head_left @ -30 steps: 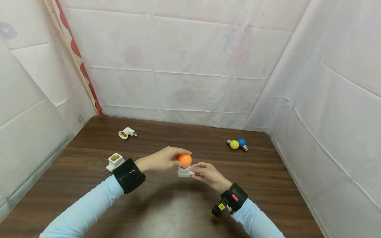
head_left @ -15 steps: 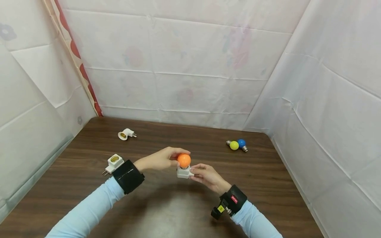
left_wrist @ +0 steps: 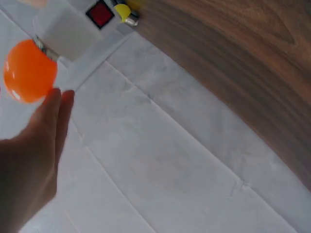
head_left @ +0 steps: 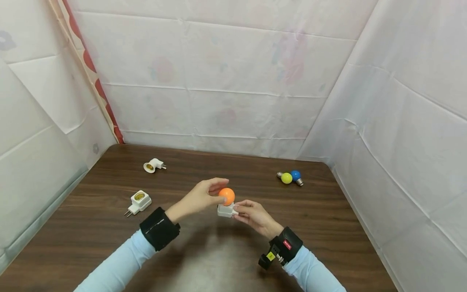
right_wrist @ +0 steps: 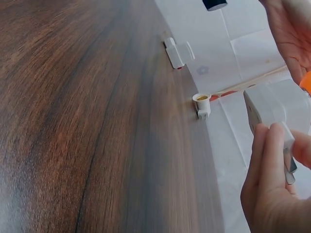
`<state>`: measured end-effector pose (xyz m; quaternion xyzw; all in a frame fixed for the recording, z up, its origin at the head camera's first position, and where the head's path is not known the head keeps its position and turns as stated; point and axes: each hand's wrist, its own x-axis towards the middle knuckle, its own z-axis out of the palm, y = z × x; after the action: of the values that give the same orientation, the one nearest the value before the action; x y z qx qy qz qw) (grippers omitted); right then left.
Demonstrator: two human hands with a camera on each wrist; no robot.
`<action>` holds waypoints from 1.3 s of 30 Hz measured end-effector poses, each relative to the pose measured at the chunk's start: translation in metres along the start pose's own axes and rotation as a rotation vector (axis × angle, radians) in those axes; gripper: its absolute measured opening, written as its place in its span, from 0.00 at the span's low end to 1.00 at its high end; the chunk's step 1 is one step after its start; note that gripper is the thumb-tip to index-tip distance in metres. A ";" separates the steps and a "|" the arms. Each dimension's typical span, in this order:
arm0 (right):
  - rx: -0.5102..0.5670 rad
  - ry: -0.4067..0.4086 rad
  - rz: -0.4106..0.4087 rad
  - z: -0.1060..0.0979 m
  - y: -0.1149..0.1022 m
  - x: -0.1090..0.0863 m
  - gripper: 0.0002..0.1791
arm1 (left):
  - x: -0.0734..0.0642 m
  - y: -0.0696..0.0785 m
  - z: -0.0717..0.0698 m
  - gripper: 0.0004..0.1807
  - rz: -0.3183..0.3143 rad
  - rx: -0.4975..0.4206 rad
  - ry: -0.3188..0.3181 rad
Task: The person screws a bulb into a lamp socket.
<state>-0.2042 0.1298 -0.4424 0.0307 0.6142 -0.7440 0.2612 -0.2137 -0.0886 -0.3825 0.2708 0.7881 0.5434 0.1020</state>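
An orange bulb (head_left: 227, 196) stands upright in a white plug-in lamp socket (head_left: 226, 210); its metal base shows between them in the left wrist view. My right hand (head_left: 256, 218) pinches the socket's plug end between thumb and fingers. The socket body (right_wrist: 279, 104) is held up off the wooden table in the right wrist view, and a dark red switch (left_wrist: 100, 14) shows on it in the left wrist view. My left hand (head_left: 200, 198) is at the bulb's left side, thumb against the glass and fingers extended loosely behind it. In the left wrist view, fingertips (left_wrist: 57, 92) meet the bulb's edge.
On the left of the table (head_left: 175, 259) lie a second white socket (head_left: 140, 202) and, farther back, an angled white socket (head_left: 155, 165). A yellow bulb (head_left: 286, 178) and a blue bulb (head_left: 295, 175) lie together at the back right. White cloth walls (head_left: 219, 113) enclose the table.
My left hand's fingers have loosened and lifted off the orange bulb's top, and the wrist has turned slightly. The right hand keeps its hold on the socket.
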 end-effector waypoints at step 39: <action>0.014 -0.002 0.012 0.001 0.003 0.003 0.17 | -0.006 -0.021 0.007 0.26 0.065 -0.084 0.090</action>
<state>-0.2050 0.1278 -0.4455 0.0355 0.6084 -0.7469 0.2659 -0.2124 -0.0921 -0.4048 0.2671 0.7592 0.5905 0.0601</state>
